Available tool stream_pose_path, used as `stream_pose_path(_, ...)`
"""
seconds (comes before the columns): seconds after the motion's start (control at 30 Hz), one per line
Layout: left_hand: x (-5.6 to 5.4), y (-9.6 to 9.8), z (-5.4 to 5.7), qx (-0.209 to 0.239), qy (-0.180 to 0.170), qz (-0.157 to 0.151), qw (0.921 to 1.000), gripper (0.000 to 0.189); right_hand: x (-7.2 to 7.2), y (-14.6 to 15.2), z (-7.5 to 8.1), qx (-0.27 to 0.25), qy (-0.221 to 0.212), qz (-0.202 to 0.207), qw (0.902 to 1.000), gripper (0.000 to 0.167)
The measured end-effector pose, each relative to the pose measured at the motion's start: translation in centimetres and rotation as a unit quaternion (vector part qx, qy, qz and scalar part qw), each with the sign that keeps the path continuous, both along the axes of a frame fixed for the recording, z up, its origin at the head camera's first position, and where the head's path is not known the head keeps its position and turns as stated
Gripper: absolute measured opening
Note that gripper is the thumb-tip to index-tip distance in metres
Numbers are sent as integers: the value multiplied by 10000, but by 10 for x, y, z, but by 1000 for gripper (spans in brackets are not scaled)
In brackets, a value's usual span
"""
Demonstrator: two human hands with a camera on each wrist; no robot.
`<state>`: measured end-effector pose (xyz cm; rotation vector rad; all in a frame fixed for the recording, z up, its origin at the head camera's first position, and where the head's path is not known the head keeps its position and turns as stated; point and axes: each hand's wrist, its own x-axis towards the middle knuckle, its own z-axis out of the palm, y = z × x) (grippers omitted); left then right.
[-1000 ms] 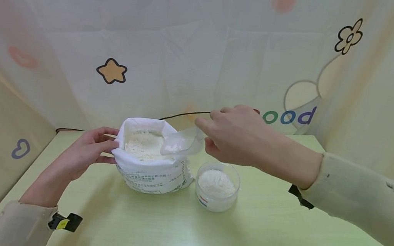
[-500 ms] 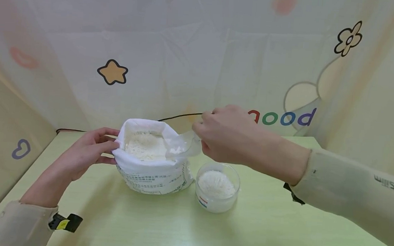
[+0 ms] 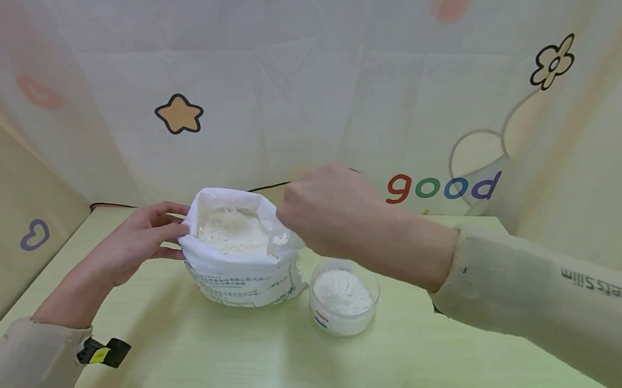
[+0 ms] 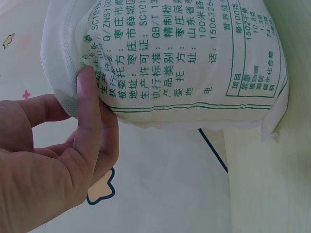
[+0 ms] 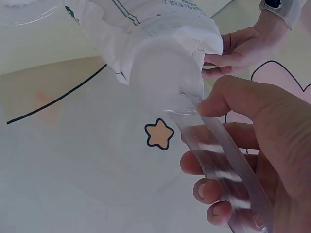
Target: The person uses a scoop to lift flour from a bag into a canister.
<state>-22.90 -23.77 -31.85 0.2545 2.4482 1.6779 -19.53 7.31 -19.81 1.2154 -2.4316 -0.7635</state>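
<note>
A white cloth flour bag (image 3: pixel 243 283) with printed green text stands with its rim folded outward, white flour (image 3: pixel 231 230) showing inside. My left hand (image 3: pixel 132 241) pinches the left side of that rim; the left wrist view shows a finger against the outer cloth. In my right hand (image 3: pixel 337 214) is a clear plastic scoop (image 5: pixel 165 73), the handle gripped with fingers curled round it. The scoop's bowl is over the bag's right rim, some flour in it, and the hand hides most of it in the head view. A clear round tub (image 3: pixel 341 325) holding heaped flour stands right of the bag.
The pale green tabletop (image 3: pixel 232 358) extends in front of the bag and tub. A printed cloth backdrop (image 3: pixel 263 105) rises behind and at both sides. One dark cable (image 3: pixel 268 186) runs along the table's back edge.
My right hand has moved left toward the bag, bringing the scoop over the bag's right rim, and its wrist has turned. The left hand, bag and tub have stayed in place.
</note>
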Motion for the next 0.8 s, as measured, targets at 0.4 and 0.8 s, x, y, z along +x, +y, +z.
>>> stream_pose_path(0.4,0,-1,1,-11,34,-41,10000,51,7,-33,-1,1031,903,-18,9906,38)
stream_pose_path(0.8,0,-1,1,-25,27,26,10000,51,9,-54,0,1534,688,-152,9857,33)
